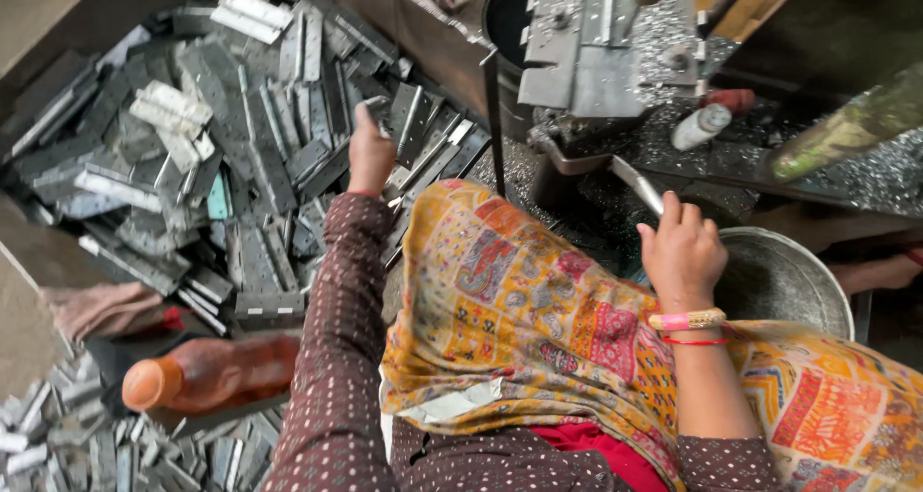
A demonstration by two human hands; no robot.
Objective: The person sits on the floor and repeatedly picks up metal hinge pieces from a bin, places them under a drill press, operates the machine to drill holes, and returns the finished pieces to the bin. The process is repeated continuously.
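My left hand (370,151) reaches out over a big heap of grey metal hinge plates (240,156), its fingers closing on one plate (380,108) at the heap's right side. My right hand (681,252) is shut on a flat metal strip (636,184) beside a round metal bowl (784,281), just below a grey drilling fixture (577,40). A patterned yellow cloth (519,309) lies over my lap between both arms.
An orange plastic bottle (207,372) lies at the lower left above a second pile of small plates (96,444). A pink cloth (106,309) lies by it. Metal shavings (865,175), a small white bottle (700,127) and a greenish handle (846,132) lie near the machine.
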